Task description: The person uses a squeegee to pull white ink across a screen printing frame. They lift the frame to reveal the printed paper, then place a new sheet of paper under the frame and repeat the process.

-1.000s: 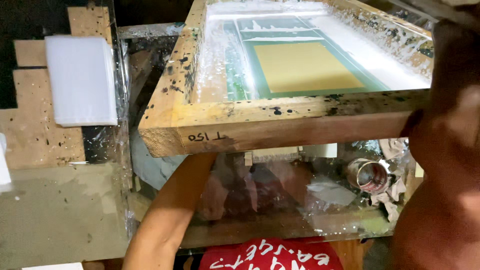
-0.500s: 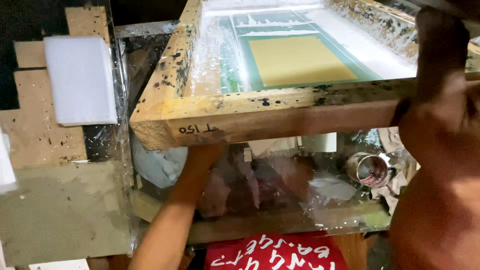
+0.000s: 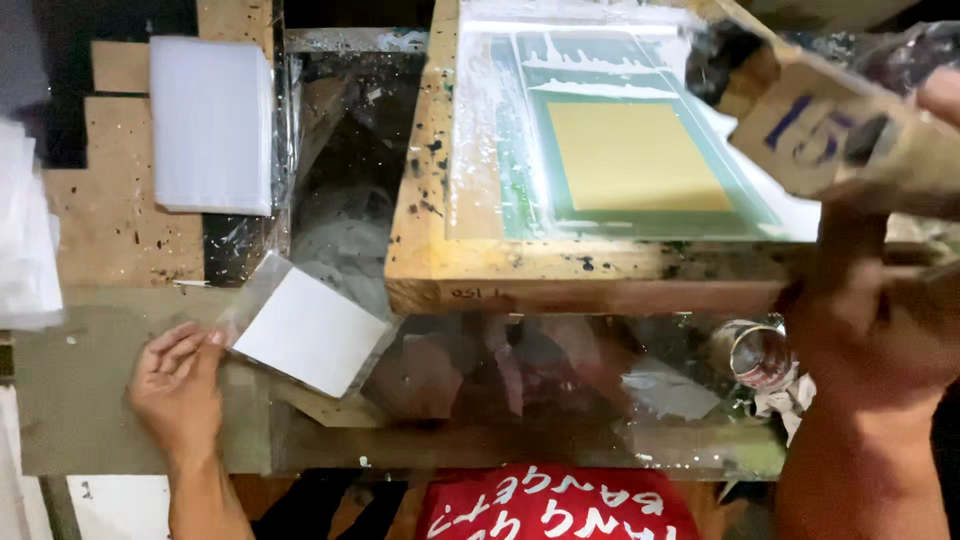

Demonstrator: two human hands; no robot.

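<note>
My left hand (image 3: 178, 388) rests low at the left, fingers pinching the corner of a clear plastic sleeve with a white card (image 3: 308, 330) inside, tilted like a diamond. My right hand (image 3: 870, 330) grips the near right edge of a wooden screen-printing frame (image 3: 520, 275), lifted at an angle. The frame's mesh shows a yellow rectangle (image 3: 635, 155) inside a green border. A wooden-handled squeegee (image 3: 850, 130) lies across the frame's right side, close above my right hand.
A stack of white sheets (image 3: 210, 125) sits at the upper left on ink-spattered boards. More white sheets (image 3: 25, 240) lie at the far left edge. A small open can (image 3: 757, 352) with a rag stands under the frame's right side.
My left hand has come out from under the frame to the left, drawing the sleeved white card with it. The frame stays lifted in my right hand.
</note>
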